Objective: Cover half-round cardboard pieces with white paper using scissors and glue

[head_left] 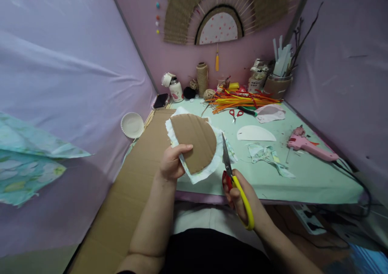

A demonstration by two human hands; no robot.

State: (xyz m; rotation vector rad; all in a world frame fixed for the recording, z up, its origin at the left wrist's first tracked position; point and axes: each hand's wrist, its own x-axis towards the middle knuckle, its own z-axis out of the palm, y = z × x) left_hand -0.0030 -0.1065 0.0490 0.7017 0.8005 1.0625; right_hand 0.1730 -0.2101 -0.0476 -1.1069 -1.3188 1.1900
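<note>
My left hand [176, 159] grips a half-round piece of brown cardboard [197, 142] by its straight lower-left edge, thumb on top. Behind the cardboard lies pale fabric [209, 169], whose uneven border sticks out all around it. In my right hand [239, 197] is a pair of scissors [227, 161] with one yellow and one red handle. Their blades point up beside the fabric's right edge and look nearly closed. A loose strip of the fabric hangs near the blade tips; whether it is attached I cannot tell.
Fabric scraps [268, 157], a white half-round piece [256, 133], small red scissors [235, 115] and a pink glue gun [312, 144] lie on the table. Orange and red strips [242, 100] are heaped behind. A white dish [132, 125] and large cardboard [121, 197] are at left.
</note>
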